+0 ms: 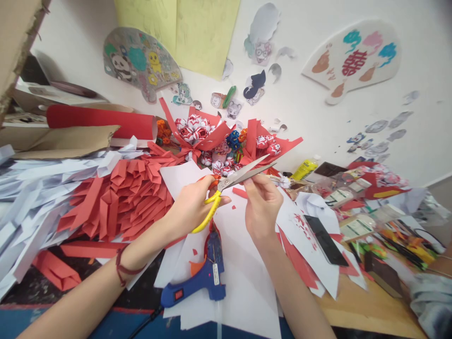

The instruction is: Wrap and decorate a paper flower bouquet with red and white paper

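My left hand [190, 209] grips a pair of scissors [228, 181] with yellow and orange handles. The blades are spread apart and point up to the right. Just below the blades, my right hand [263, 205] has its fingers pinched together; what they hold is hidden. A short red paper strip [240, 192] shows beside those fingers. Beneath both hands lie white paper sheets [243, 278] with small red scraps on them. A blue hot glue gun [197, 282] rests on the sheets, below my left hand.
Folded red paper pieces [141, 197] are heaped at left, beside folded white ones [38, 188]. Paper flower bouquets [196, 129] stand against the wall. At right are a black phone [325, 240], a yellow bottle [304, 169] and mixed craft supplies. A red paper roll [102, 121] lies back left.
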Tool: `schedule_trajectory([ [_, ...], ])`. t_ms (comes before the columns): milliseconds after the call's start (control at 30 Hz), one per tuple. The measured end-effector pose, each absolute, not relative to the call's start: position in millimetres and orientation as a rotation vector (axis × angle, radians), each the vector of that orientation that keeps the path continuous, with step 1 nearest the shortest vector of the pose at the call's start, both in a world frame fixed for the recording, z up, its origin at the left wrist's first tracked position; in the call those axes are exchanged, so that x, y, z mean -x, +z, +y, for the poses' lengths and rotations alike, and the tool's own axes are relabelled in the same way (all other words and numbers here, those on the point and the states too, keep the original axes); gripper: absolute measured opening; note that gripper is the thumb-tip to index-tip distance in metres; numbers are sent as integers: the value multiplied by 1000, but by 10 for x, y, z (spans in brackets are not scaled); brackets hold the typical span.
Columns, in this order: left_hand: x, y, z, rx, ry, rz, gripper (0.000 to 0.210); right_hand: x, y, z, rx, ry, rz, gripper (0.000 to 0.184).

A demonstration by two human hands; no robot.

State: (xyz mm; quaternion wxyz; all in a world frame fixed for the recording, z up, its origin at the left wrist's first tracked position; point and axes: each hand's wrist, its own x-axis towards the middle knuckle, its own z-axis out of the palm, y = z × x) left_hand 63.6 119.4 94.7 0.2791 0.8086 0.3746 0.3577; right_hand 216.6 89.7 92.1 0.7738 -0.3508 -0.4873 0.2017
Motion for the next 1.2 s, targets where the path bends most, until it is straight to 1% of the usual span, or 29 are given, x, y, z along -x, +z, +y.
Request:
schedule_trajectory([
  [200, -625, 926, 1178, -2147, 991, 969, 37, -2160, 929, 898, 768, 467, -1036, 7],
  [300, -609, 912, 1193, -2075, 1064, 924, 36, -2175, 941, 901, 779, 529, -1022, 12],
  [400, -590, 914, 1215, -1925, 1162, 879, 36, -2193, 950, 899, 781, 623, -1048, 12],
  [567, -572, 965, 1232, -1720, 1294, 757, 30, -2212, 946, 892, 838, 723, -1165, 14],
  [700, -577, 986, 1237, -1637, 1316, 666, 28, -2223, 941, 897, 897, 739, -1280, 15],
  [833, -571, 961, 1238, -1665, 1298, 698, 31, -2222, 941, 897, 928, 728, -1378, 12],
  [1067, -565, 918, 1237, -1716, 1320, 737, 25, -2209, 925, 898, 965, 541, -1466, 7],
  [1200, -566, 923, 1243, -1707, 1314, 728, 27, -2234, 933, 906, 969, 593, -1395, 9],
])
